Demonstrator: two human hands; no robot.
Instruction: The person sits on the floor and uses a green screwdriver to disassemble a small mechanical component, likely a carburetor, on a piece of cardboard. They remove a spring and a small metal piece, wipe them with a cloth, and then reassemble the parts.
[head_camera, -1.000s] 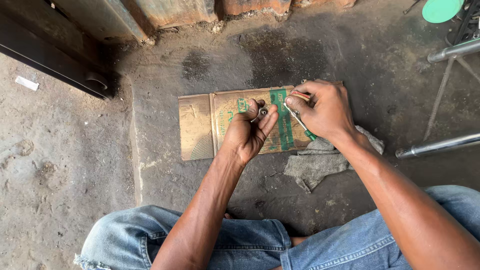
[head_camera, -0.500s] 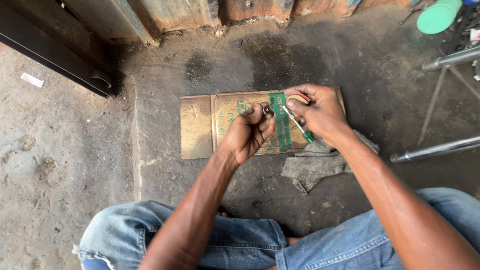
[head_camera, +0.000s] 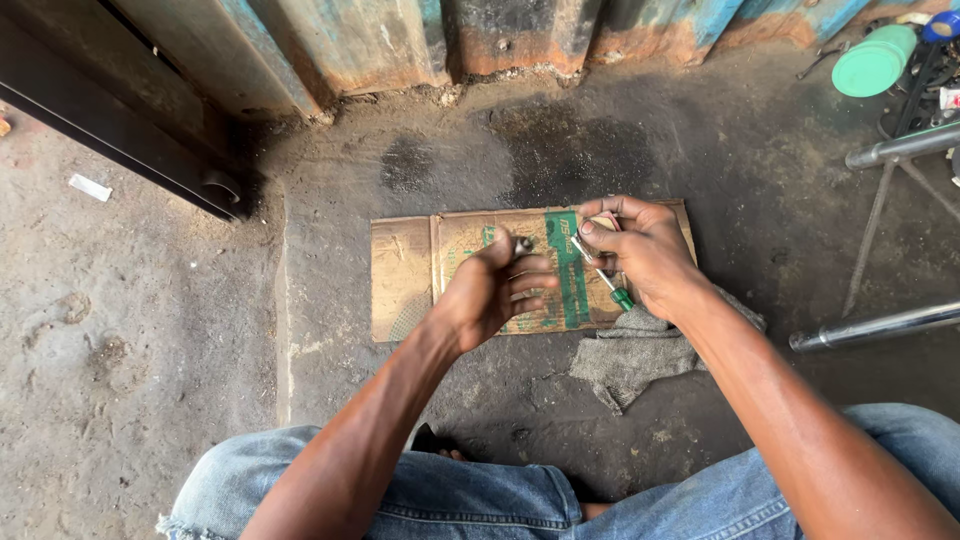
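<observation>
above a flattened cardboard sheet (head_camera: 420, 270) on the floor, the left hand (head_camera: 495, 295) pinches a small metal part (head_camera: 522, 243); the right hand (head_camera: 645, 255) grips a green-handled screwdriver (head_camera: 600, 275) beside it.

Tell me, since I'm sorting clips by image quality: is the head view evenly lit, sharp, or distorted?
Head view: soft, even daylight, no glare; faint shadows under the hands; left hand slightly motion-blurred around a small metal part; right hand and screwdriver sharper; cardboard clear; wide-angle bending at the edges.
</observation>
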